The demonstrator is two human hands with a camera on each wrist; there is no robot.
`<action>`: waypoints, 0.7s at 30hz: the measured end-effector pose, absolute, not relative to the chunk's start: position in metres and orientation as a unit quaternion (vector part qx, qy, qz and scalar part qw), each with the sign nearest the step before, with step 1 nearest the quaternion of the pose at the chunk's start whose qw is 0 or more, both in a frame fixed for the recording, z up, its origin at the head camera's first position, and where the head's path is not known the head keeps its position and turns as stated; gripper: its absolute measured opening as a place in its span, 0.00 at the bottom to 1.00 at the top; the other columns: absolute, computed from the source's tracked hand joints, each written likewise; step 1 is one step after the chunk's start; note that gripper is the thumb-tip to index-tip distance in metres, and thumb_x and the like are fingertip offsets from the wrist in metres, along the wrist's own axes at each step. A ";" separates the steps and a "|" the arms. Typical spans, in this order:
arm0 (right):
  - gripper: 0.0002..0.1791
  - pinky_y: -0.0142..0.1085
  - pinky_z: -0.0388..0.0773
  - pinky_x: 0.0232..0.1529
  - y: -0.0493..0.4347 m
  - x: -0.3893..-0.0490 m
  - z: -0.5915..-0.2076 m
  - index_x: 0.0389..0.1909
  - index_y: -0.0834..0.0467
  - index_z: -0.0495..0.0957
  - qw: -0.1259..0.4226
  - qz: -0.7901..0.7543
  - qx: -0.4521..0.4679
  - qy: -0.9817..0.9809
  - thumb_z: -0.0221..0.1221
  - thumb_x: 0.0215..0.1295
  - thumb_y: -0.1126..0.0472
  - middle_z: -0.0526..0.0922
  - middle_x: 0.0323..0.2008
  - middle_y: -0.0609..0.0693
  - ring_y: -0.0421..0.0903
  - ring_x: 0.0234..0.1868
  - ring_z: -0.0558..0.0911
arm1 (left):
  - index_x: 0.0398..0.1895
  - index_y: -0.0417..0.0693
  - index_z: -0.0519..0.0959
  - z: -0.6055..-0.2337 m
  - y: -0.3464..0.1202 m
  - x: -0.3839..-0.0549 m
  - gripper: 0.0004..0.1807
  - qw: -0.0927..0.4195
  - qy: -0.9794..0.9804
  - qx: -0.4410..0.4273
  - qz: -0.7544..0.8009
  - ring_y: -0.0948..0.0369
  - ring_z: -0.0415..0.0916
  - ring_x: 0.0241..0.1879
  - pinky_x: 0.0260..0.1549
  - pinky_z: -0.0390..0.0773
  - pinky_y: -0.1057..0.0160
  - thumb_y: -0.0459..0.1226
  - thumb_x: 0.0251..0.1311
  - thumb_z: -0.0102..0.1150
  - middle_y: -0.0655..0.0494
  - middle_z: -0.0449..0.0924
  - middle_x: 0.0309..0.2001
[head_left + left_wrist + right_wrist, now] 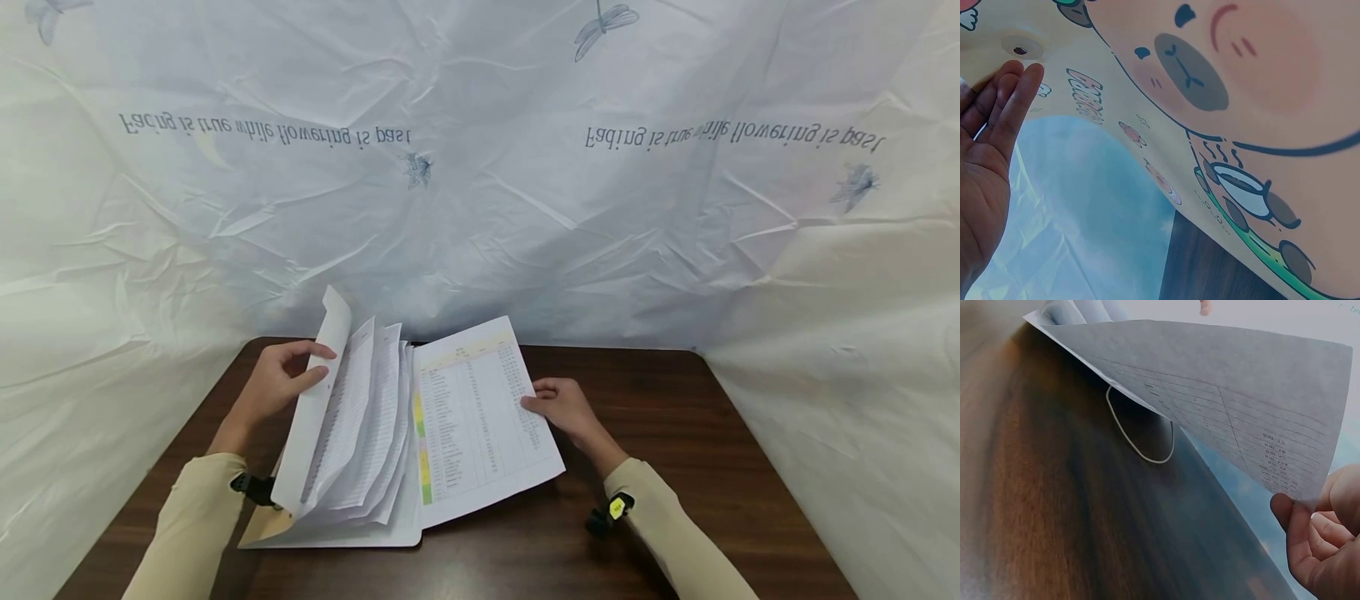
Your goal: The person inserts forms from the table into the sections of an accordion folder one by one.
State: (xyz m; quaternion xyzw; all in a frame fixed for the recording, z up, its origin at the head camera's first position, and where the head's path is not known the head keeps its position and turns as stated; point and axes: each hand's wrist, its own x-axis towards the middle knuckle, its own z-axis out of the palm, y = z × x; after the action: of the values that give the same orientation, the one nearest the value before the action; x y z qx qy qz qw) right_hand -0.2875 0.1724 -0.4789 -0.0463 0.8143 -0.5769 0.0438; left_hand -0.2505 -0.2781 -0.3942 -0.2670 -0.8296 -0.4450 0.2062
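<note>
A document folder stands partly open on the table, its white cover raised and several printed sheets fanned inside. My left hand grips the raised cover by its edge, thumb on the inner face. Seen from outside in the left wrist view, the cover carries a cartoon animal print and a round snap, with my left hand beside the snap. To the right, my right hand pinches the edge of a printed table sheet with coloured strips. In the right wrist view that sheet is tilted up off the table.
The dark wooden table extends to the right of the papers. A thin pale loop shows under the sheet's edge. White printed sheeting hangs behind and along both sides of the table.
</note>
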 end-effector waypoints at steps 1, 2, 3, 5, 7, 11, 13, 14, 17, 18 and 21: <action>0.15 0.40 0.83 0.32 0.171 -0.289 -0.479 0.48 0.69 0.83 0.044 -0.574 -0.047 0.816 0.69 0.63 0.65 0.88 0.37 0.59 0.49 0.31 0.87 | 0.41 0.31 0.84 -0.394 -0.278 -0.250 0.11 0.207 -0.829 -0.267 -0.445 0.67 0.65 0.19 0.19 0.68 0.68 0.20 0.54 0.65 0.52 0.78 0.28; 0.15 0.40 0.83 0.32 0.171 -0.290 -0.479 0.48 0.68 0.83 0.045 -0.571 -0.049 0.819 0.69 0.63 0.65 0.88 0.38 0.58 0.49 0.31 0.87 | 0.41 0.31 0.84 -0.394 -0.278 -0.250 0.11 0.207 -0.829 -0.267 -0.445 0.67 0.65 0.19 0.19 0.68 0.67 0.20 0.54 0.65 0.52 0.78 0.28; 0.15 0.40 0.83 0.32 0.170 -0.290 -0.479 0.48 0.68 0.83 0.047 -0.565 -0.051 0.822 0.69 0.63 0.64 0.88 0.38 0.58 0.48 0.31 0.87 | 0.41 0.31 0.84 -0.394 -0.278 -0.250 0.11 0.207 -0.829 -0.267 -0.446 0.67 0.64 0.19 0.19 0.68 0.67 0.20 0.54 0.65 0.51 0.77 0.27; 0.15 0.40 0.82 0.33 0.169 -0.291 -0.479 0.48 0.67 0.83 0.052 -0.557 -0.052 0.828 0.69 0.63 0.64 0.88 0.37 0.57 0.48 0.31 0.87 | 0.41 0.31 0.84 -0.393 -0.278 -0.250 0.11 0.207 -0.829 -0.267 -0.446 0.67 0.64 0.18 0.19 0.68 0.67 0.20 0.54 0.65 0.52 0.77 0.27; 0.15 0.40 0.82 0.33 0.168 -0.291 -0.479 0.49 0.66 0.83 0.058 -0.549 -0.054 0.832 0.69 0.63 0.63 0.88 0.37 0.55 0.47 0.31 0.86 | 0.41 0.31 0.84 -0.393 -0.278 -0.250 0.11 0.207 -0.829 -0.267 -0.446 0.67 0.64 0.18 0.19 0.68 0.67 0.20 0.54 0.65 0.53 0.77 0.26; 0.16 0.40 0.82 0.33 0.165 -0.290 -0.478 0.49 0.66 0.83 0.070 -0.541 -0.058 0.836 0.69 0.63 0.63 0.88 0.37 0.55 0.47 0.31 0.86 | 0.41 0.31 0.84 -0.392 -0.278 -0.249 0.11 0.207 -0.829 -0.267 -0.446 0.67 0.64 0.19 0.19 0.68 0.67 0.20 0.54 0.65 0.54 0.76 0.26; 0.16 0.40 0.82 0.32 0.164 -0.289 -0.478 0.49 0.66 0.83 0.069 -0.542 -0.060 0.836 0.69 0.63 0.64 0.88 0.37 0.55 0.47 0.31 0.86 | 0.41 0.31 0.84 -0.392 -0.278 -0.249 0.10 0.207 -0.828 -0.267 -0.448 0.67 0.64 0.19 0.19 0.68 0.67 0.20 0.54 0.65 0.53 0.76 0.27; 0.16 0.40 0.82 0.32 0.164 -0.290 -0.478 0.49 0.66 0.83 0.067 -0.543 -0.060 0.835 0.69 0.64 0.63 0.88 0.37 0.55 0.47 0.31 0.86 | 0.41 0.31 0.84 -0.392 -0.278 -0.249 0.10 0.207 -0.828 -0.267 -0.448 0.67 0.64 0.19 0.19 0.68 0.67 0.20 0.54 0.65 0.54 0.76 0.27; 0.16 0.40 0.83 0.33 0.162 -0.291 -0.479 0.50 0.66 0.83 0.057 -0.550 -0.061 0.831 0.69 0.64 0.64 0.88 0.37 0.55 0.47 0.31 0.86 | 0.41 0.31 0.84 -0.393 -0.279 -0.249 0.10 0.207 -0.828 -0.266 -0.448 0.67 0.65 0.19 0.19 0.68 0.67 0.20 0.54 0.65 0.55 0.78 0.28; 0.16 0.40 0.83 0.33 0.161 -0.291 -0.479 0.50 0.66 0.83 0.054 -0.552 -0.060 0.830 0.69 0.64 0.64 0.88 0.37 0.55 0.47 0.31 0.86 | 0.41 0.31 0.84 -0.393 -0.279 -0.249 0.10 0.207 -0.828 -0.266 -0.448 0.67 0.65 0.19 0.19 0.69 0.68 0.20 0.54 0.65 0.56 0.79 0.29; 0.16 0.41 0.83 0.33 0.159 -0.293 -0.481 0.50 0.67 0.83 0.048 -0.564 -0.057 0.822 0.69 0.64 0.64 0.88 0.37 0.56 0.47 0.32 0.87 | 0.41 0.31 0.84 -0.393 -0.279 -0.249 0.10 0.207 -0.828 -0.267 -0.448 0.67 0.66 0.20 0.20 0.69 0.68 0.21 0.55 0.65 0.56 0.80 0.31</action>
State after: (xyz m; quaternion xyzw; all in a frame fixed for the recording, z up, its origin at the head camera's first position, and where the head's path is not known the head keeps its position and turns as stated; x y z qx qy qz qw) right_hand -0.2928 0.1590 -0.4807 -0.0571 0.8222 -0.5642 0.0485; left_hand -0.2487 -0.2793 -0.3932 -0.2665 -0.8278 -0.4483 0.2068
